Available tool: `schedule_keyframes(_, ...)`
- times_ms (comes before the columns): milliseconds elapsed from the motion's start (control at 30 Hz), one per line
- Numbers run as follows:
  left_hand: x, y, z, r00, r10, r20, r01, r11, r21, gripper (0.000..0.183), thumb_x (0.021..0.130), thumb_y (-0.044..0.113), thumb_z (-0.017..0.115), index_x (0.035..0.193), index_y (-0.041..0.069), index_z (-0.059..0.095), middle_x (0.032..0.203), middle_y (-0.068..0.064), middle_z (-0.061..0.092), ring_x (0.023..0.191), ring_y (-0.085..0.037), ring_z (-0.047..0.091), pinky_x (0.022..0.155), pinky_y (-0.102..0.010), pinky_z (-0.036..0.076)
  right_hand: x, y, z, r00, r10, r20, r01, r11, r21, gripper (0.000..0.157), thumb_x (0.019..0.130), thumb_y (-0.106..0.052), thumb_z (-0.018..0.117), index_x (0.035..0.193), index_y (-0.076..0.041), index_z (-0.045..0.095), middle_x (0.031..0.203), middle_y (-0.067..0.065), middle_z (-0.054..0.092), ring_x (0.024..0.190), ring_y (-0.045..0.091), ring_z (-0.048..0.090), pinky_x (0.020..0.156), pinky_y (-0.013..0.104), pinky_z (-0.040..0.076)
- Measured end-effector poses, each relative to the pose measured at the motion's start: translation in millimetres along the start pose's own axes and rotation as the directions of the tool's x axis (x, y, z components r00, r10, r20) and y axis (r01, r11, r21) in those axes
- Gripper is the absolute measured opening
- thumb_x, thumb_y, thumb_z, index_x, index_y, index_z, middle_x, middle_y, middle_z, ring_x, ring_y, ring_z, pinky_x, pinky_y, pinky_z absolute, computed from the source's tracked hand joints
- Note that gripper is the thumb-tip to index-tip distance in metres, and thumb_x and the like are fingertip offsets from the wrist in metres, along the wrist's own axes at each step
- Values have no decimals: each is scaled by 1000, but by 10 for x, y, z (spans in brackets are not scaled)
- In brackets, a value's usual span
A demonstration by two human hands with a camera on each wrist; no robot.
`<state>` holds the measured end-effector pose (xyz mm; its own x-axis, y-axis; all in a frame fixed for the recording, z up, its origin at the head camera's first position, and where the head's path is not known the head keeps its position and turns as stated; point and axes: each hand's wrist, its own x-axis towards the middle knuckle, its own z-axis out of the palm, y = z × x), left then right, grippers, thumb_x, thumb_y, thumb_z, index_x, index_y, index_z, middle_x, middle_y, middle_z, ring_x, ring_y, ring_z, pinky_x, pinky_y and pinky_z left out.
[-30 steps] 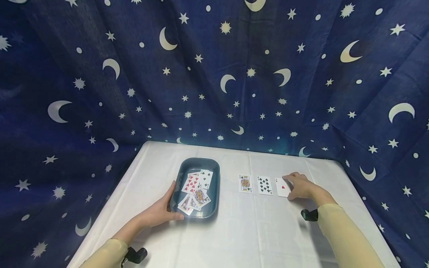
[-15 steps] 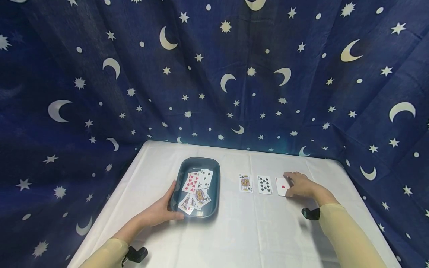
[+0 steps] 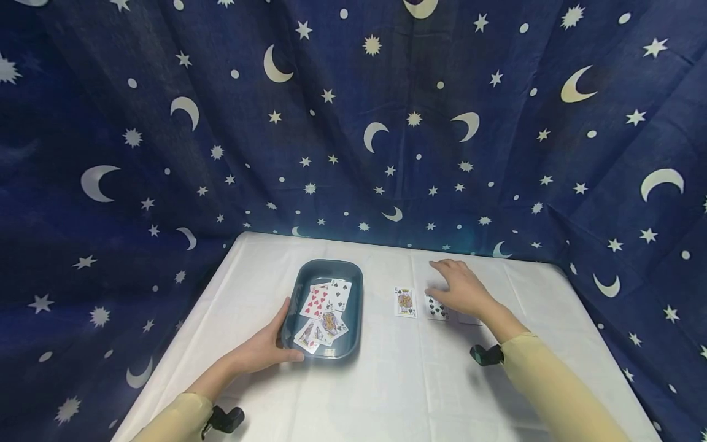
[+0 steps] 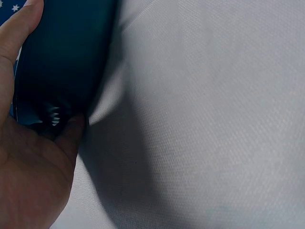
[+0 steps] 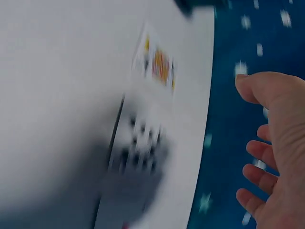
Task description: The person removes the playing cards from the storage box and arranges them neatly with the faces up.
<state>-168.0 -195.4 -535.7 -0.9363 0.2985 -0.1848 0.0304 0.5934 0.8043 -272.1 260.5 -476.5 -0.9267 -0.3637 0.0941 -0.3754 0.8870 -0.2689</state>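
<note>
Lying beneath right hand [image 3: 464,291]: spades card [image 3: 438,312]

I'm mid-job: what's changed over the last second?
The right-hand grip has left the white playing card with one red heart and moved left, empty, over the white card with many black spades, partly hiding it. Unchanged: the left-hand grip on the rounded teal tray, the loose white playing cards inside and the white picture card.

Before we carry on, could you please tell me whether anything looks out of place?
Nothing looks spilled or damaged. Only the loose playing cards in the blue tray look askew, overlapping at mixed angles, unlike the neat card row to its right.
</note>
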Motion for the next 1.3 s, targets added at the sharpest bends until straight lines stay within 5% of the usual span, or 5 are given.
schedule_keyframes(300,-116,216,-50,1000,15,-4,-15,999,-47,122,68,36,82,149,22,-8,155,-7,-1,140,-28,6,109,-47,15,226,-799,157,981,-192,-22,192,981,-2,71,82,-53,60,140,-16,42,138,2,43,128,21,34,106,44,27)
schedule_keyframes(600,-8,-64,-25,1000,15,-5,-15,1000,-8,124,65,45,81,149,28,-8,155,-1,-2,140,-25,8,109,-44,18,503,-1527,419,953,-300,49,301,954,-6,81,77,-58,63,141,-15,40,139,0,42,128,17,33,106,38,27)
schedule_keyframes(867,12,-66,-23,1000,22,15,-22,1000,11,124,65,49,80,149,28,-10,155,1,-1,140,-22,9,108,-43,19,700,-1940,622,947,-276,164,286,958,-38,87,71,-64,65,139,-14,44,135,1,45,124,18,36,105,39,29)
schedule_keyframes(1300,-93,141,-60,999,37,13,-37,999,-24,120,71,38,80,149,23,-9,155,-4,-2,140,-25,7,109,-46,16,874,-2089,955,957,-158,242,199,968,-153,91,64,-72,65,130,-11,53,127,6,50,115,23,41,103,45,31)
